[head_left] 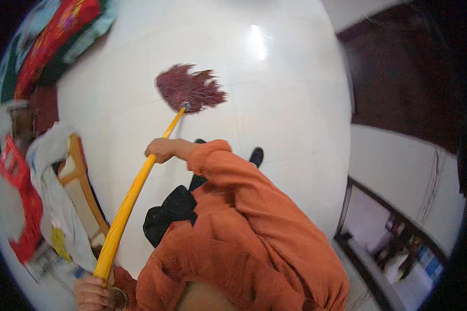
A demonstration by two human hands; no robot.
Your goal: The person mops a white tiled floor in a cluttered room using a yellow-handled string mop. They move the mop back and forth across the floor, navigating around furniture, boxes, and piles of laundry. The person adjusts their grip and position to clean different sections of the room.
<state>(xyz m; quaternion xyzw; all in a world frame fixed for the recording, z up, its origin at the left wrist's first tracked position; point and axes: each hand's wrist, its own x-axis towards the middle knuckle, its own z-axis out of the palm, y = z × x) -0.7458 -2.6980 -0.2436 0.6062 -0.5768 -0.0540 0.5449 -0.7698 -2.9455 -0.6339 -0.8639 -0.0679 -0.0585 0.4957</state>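
Observation:
A mop with a long yellow handle slants from the lower left up to the middle of the view. Its dark red string head lies spread on the pale floor, strands fanned to the right. My left hand, with a bangle at the wrist, wraps round the top end of the handle. Farther down the shaft, my right hand is closed round it, the arm reaching across my body in an orange sleeve. Both hands hold the same handle.
White glossy floor tiles surround the mop head. To the left stands a wooden-framed chair beside white cloth and a red bag. Red and green fabric hangs at the far left. A dark door and a framed mirror-like panel are at right.

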